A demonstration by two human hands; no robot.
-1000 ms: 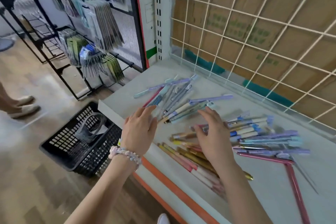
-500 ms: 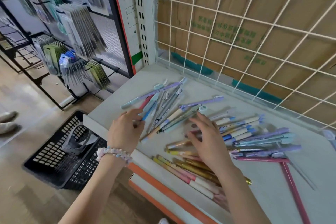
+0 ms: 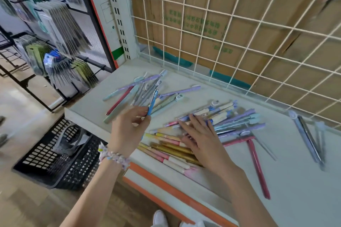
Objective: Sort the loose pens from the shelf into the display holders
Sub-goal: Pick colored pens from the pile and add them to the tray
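Loose pens lie scattered on the pale shelf: a far-left heap of grey, teal and purple pens, a middle heap of purple and blue-white pens, gold and pink pens near the front edge, two dark pink pens and grey ones at the right. My left hand pinches a blue pen between thumb and fingers, lifted over the left heap. Over the middle heap lies my right hand, flat, its fingers spread on the pens. No display holders are in view.
A white wire grid backs the shelf, cardboard boxes behind it. The shelf's front edge carries an orange strip. A black plastic basket sits on the floor at the left. Hanging packaged stationery fills racks further left.
My left hand has closed on a blue pen and lifted it from the left heap. My right hand stays spread on the middle heap. The camera has swung right.
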